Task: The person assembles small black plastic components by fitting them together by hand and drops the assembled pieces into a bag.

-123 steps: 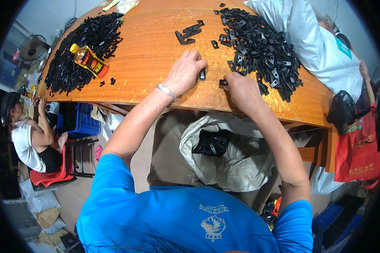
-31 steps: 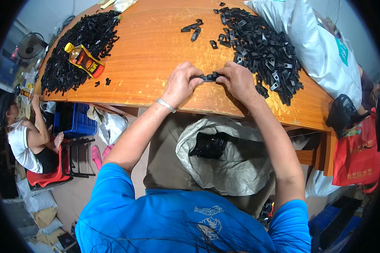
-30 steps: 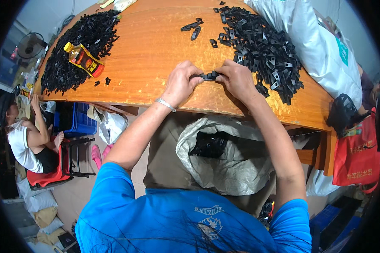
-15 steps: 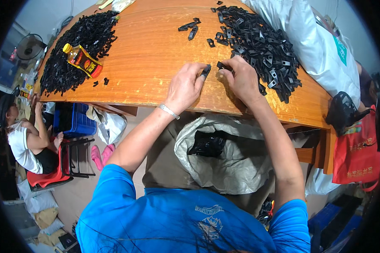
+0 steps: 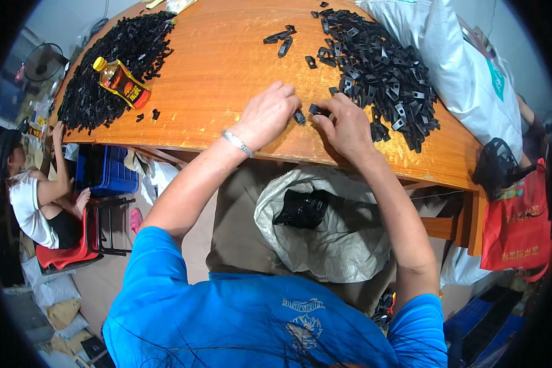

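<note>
Near the front edge of the wooden table, my left hand [image 5: 268,115] has its fingers curled down, with a small black plastic piece [image 5: 299,117] at the fingertips. A short gap to the right, my right hand [image 5: 348,127] pinches another small black plastic part [image 5: 317,110] between thumb and fingers. The two pieces point toward each other and are apart. Beside my right hand spreads a pile of black plastic clips [image 5: 380,67] with rectangular holes. My fingers partly cover both held pieces, so their full shape is hidden.
A heap of smaller black parts [image 5: 119,46] lies at the left, with a yellow-capped bottle [image 5: 124,84] on its edge. A few loose clips [image 5: 284,46] lie mid-table. White sacks [image 5: 448,67] flank the right. An open woven sack [image 5: 331,245] is below; a person [image 5: 34,196] sits left.
My left hand's fingers have turned downward, and its black piece sits lower, nearer the table's front edge. My right hand has come slightly nearer too, still pinching its part.
</note>
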The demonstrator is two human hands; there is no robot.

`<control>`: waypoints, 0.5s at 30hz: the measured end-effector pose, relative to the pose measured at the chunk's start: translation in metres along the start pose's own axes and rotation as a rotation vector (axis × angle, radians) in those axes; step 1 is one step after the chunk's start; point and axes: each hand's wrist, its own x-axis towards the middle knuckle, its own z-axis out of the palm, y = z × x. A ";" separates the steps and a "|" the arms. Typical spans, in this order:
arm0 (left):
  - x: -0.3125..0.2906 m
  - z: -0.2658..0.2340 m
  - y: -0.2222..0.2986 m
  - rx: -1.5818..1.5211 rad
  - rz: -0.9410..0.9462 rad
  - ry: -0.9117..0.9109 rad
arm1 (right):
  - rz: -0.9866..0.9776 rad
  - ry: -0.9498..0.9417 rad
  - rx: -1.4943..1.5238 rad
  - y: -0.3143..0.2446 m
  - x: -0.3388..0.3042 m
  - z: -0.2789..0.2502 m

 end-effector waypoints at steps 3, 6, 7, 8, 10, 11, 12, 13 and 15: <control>0.002 0.000 0.002 0.007 -0.007 0.044 | 0.011 -0.029 0.023 -0.003 0.000 0.000; -0.003 0.002 0.002 -0.075 -0.025 0.121 | -0.007 -0.020 0.022 -0.003 -0.001 0.001; -0.006 0.004 0.002 -0.136 -0.043 0.165 | -0.018 -0.023 0.008 -0.003 -0.001 0.003; -0.009 0.006 0.000 -0.137 -0.045 0.164 | -0.028 -0.025 -0.005 -0.002 -0.001 0.004; -0.016 0.011 -0.006 -0.256 -0.149 0.211 | -0.034 -0.027 -0.008 -0.001 0.000 0.007; -0.019 0.013 -0.011 -0.257 -0.151 0.210 | -0.040 -0.026 -0.013 -0.001 0.001 0.009; -0.023 0.016 -0.015 -0.260 -0.174 0.180 | -0.039 -0.029 -0.012 0.000 0.002 0.011; -0.024 0.017 -0.017 -0.264 -0.196 0.149 | -0.053 -0.024 -0.017 0.002 0.003 0.012; -0.023 0.020 -0.018 -0.278 -0.197 0.167 | -0.066 -0.021 -0.022 0.006 0.006 0.014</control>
